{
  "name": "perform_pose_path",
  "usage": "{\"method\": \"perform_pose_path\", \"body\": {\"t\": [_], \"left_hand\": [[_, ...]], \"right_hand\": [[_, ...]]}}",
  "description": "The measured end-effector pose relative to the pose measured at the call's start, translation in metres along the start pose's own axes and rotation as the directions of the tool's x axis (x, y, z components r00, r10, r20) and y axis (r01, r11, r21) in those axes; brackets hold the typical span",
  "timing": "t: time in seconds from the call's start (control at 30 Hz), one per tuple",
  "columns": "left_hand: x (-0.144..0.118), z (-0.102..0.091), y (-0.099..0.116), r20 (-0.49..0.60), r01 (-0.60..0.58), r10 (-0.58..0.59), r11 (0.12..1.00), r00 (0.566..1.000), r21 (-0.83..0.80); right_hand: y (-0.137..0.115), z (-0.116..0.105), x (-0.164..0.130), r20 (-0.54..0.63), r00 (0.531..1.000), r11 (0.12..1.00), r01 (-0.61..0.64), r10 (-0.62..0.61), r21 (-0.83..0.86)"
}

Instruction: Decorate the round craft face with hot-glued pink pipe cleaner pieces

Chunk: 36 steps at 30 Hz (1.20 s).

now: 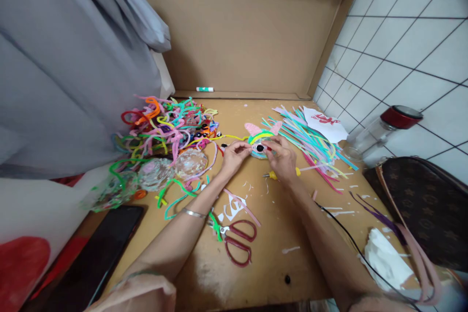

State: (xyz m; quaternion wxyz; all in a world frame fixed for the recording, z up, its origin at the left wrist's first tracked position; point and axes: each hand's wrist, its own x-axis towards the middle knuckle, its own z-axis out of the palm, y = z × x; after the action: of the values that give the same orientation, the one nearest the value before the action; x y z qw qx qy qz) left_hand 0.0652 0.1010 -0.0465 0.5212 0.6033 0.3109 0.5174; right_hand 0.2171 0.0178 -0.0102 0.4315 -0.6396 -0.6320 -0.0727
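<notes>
Head view: both hands are meeting at the centre of a wooden table [278, 234], working on one small craft piece.
Craft piece: a round pipe-cleaner disc [260, 145] with pink ears and a googly eye [260, 148] at its middle — it is lying flat on the table between the two hands, just ahead of them.
Left hand: the left hand [234, 155] is touching the disc's left edge, fingertips pinched together on the rim; a silver bangle [193, 213] is sitting on that forearm.
Right hand: the right hand [281, 155] is pressing on the disc's right side, thumb and forefinger closing on something small and red beside the eye — cannot tell what it is.
Left of hands: a tangled heap of coloured pipe cleaners [164, 124], with clear glittery blobs [171, 168] lying just in front of it.
Right of hands: a fan of straight pipe cleaners [314, 146], white paper with red marks [325, 124], a red-lidded jar [383, 131] lying on its side.
Near edge: red-handled scissors [237, 239] are lying between the forearms; a dark phone [98, 253] is sitting at the left.
Back: an open cardboard box [248, 29] is standing against the wall, a glue stick [204, 89] lying at its foot.
Right edge: a brown patterned bag [424, 204].
</notes>
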Motion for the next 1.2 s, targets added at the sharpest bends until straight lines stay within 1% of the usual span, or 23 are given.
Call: {"method": "perform_pose_path", "body": {"t": [0.2,0.37,0.5,0.77,0.9,1.2], "left_hand": [[0.001,0.0014,-0.0027,-0.008,-0.006,0.006,1.0,1.0,-0.026],[0.0037,0.0021,-0.0059,-0.001,-0.037,0.037,0.999,0.999,-0.031],[0.004,0.0022,-0.0051,0.003,-0.031,0.031,0.999,1.0,-0.039],[0.0032,0.0024,-0.001,0.0,-0.062,0.062,0.998,0.998,-0.008],[0.0035,0.0024,-0.0005,-0.002,-0.075,0.075,0.997,0.997,-0.012],[0.0025,0.0025,0.0036,-0.002,-0.05,0.05,0.999,0.999,-0.019]], "right_hand": [[0.0014,0.0008,0.0004,-0.036,0.999,0.999,0.011,-0.01,0.032],[0.0002,-0.001,0.0022,-0.046,0.998,0.999,0.037,-0.035,0.029],[-0.0024,-0.0017,0.0023,-0.058,0.997,0.998,0.055,-0.054,0.023],[-0.0054,0.0032,-0.0001,-0.114,0.993,1.0,0.011,-0.011,-0.001],[-0.0053,0.0047,-0.0004,-0.128,0.992,1.0,0.001,0.002,0.022],[-0.0061,0.0048,0.0005,-0.135,0.991,1.0,0.0,0.001,0.009]]}}
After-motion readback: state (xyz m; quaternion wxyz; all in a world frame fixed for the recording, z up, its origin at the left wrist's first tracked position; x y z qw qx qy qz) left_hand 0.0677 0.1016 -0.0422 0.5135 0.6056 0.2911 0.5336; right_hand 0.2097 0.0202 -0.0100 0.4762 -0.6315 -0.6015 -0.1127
